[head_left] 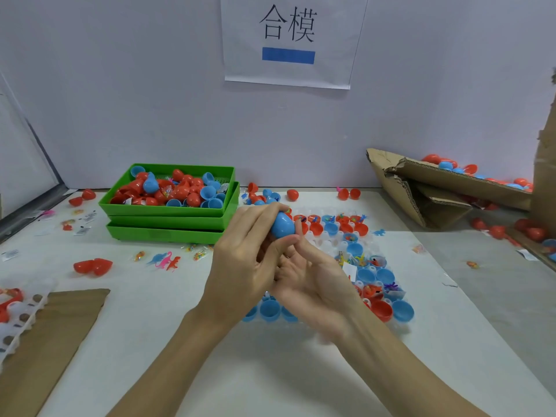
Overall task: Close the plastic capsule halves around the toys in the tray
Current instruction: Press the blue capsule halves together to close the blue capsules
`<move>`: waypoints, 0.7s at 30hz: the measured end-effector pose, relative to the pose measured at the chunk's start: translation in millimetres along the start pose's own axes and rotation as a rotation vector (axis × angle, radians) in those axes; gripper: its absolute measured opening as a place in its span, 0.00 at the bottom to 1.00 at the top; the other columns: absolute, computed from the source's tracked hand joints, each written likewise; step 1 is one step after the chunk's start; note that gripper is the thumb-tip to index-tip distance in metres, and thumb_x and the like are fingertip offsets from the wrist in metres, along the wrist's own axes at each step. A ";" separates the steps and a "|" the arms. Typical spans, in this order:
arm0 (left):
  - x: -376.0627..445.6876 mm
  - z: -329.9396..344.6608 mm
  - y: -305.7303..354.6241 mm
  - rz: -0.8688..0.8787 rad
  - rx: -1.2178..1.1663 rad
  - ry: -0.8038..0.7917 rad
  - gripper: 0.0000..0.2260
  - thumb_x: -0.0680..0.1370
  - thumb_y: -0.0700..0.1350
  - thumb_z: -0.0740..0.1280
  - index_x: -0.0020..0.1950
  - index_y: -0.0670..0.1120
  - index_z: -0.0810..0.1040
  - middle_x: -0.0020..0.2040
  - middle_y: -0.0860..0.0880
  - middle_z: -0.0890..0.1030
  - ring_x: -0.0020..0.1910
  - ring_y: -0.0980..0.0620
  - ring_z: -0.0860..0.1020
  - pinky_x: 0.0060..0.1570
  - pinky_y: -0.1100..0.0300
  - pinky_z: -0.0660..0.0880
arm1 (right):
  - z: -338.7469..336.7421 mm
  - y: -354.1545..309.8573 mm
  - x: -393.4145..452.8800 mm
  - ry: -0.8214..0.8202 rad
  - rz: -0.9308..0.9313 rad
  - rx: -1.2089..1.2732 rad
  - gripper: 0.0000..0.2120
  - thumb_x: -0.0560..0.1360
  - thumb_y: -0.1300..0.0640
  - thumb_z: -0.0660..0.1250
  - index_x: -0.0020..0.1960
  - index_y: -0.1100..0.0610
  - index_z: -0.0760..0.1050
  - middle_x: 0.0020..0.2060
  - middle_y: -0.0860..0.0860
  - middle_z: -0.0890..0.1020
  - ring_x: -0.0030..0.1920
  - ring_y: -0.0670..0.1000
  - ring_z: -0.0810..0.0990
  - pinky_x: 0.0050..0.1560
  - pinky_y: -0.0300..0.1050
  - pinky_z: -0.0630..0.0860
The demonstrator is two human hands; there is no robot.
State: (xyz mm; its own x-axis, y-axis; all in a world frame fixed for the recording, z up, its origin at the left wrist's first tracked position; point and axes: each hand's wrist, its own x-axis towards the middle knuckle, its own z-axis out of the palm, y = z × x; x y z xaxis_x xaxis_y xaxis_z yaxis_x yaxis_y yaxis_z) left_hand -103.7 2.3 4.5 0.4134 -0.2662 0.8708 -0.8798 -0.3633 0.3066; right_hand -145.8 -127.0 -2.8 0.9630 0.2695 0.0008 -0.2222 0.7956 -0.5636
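A blue plastic capsule (282, 225) is held above the middle of the white table (192, 350), over the near edge of the clear holder tray (326, 242). It is gripped by the left hand (245, 260), whose fingers are curled over its top and whose thumb is pressed along its lower side. The right hand (313, 281) is turned palm up beneath it, its fingers partly bent, with one fingertip touching the capsule's right side; whether anything is clasped in that palm cannot be told. In the tray, open blue and red capsule halves (365, 276) are seated in rows, several with small toys (373, 261) inside. Behind and to the left, stacked green bins (171, 222) are seen, the top one heaped with red and blue halves. A closed red capsule (93, 266) and small plastic dinosaurs (165, 260) are lying on the table to the left. A torn cardboard box (421, 191) holding more capsules is propped at the right, and a paper sign (290, 40) is fixed to the wall.
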 end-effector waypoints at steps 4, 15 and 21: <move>0.2 1.4 2.9 0.004 0.015 0.002 0.19 0.85 0.49 0.64 0.64 0.34 0.80 0.57 0.41 0.82 0.57 0.44 0.79 0.64 0.55 0.76 | -0.6 3.8 1.3 0.028 -0.035 0.028 0.17 0.82 0.51 0.62 0.57 0.61 0.85 0.56 0.57 0.85 0.56 0.54 0.85 0.59 0.49 0.81; -0.8 5.7 -1.0 -0.056 -0.135 0.004 0.11 0.82 0.40 0.69 0.64 0.40 0.82 0.60 0.47 0.82 0.62 0.49 0.80 0.64 0.54 0.76 | 5.7 6.2 1.1 0.013 -0.079 -0.071 0.18 0.77 0.49 0.69 0.60 0.60 0.84 0.60 0.55 0.83 0.62 0.52 0.82 0.62 0.46 0.79; -0.2 4.0 -0.2 -0.209 -0.234 -0.076 0.15 0.84 0.44 0.65 0.70 0.43 0.79 0.63 0.51 0.81 0.66 0.50 0.78 0.67 0.55 0.74 | 2.4 -1.5 2.1 0.091 -0.102 -0.213 0.20 0.82 0.46 0.66 0.68 0.58 0.79 0.59 0.54 0.84 0.60 0.52 0.83 0.60 0.50 0.80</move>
State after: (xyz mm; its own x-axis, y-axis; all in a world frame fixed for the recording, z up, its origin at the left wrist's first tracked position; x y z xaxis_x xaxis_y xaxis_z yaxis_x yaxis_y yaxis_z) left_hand -102.6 -1.1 2.7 0.5992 -0.2765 0.7514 -0.8006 -0.2041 0.5633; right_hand -143.9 -126.4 0.0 0.9907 0.1364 -0.0022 -0.0954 0.6811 -0.7260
